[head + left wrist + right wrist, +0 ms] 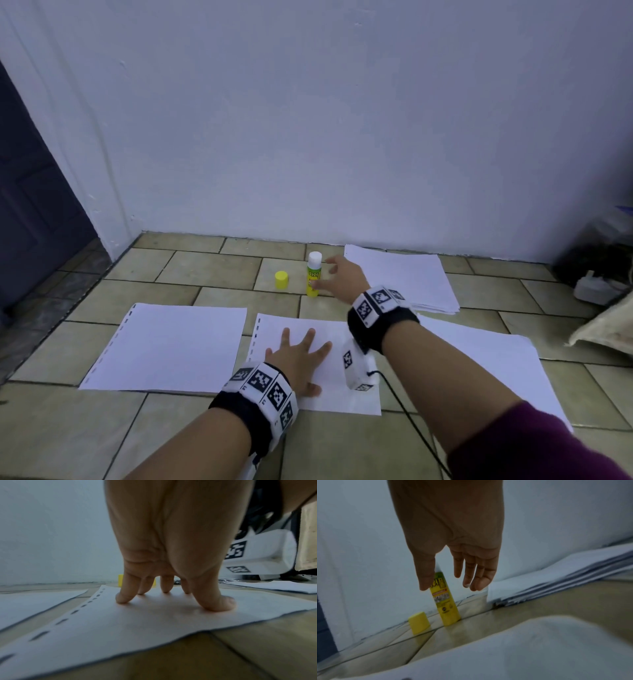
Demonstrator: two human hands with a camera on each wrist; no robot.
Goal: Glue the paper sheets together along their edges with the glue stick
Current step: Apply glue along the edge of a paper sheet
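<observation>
Glue stick (313, 274) stands upright on tiled floor (191, 270), uncapped, white tip up, near wall (342, 120). Its yellow cap (281, 279) sits on floor just left of it, apart.

R hand (344, 279) is at the stick w/ fingers spread and relaxed, thumb on one side, other fingers on the far side, stick in the gap between. Head view: a fingertip looks to touch the label; wrist view: thumb (426, 574) overlaps the stick's upper part, rest of fingers not closed round it. Not a grip; actual contact can't be told for sure.

L hand (298, 356) lies flat, fingers straight and splayed, pressing mid sheet (329, 329), which has a row of punched slots along its left edge. L wrist view: fingertips (123, 599) and thumb down on the paper.

Left sheet (171, 346) lies beside mid sheet, small gap of floor between, same slots on its left edge. Right sheet (486, 373) lies on the other side, partly hidden by R forearm; overlap w/ mid sheet can't be told. Paper stack (411, 277) by wall, just right of R hand.

Both wrists carry bands w/ black-white markers. Purple sleeve (534, 445) on R arm.
</observation>
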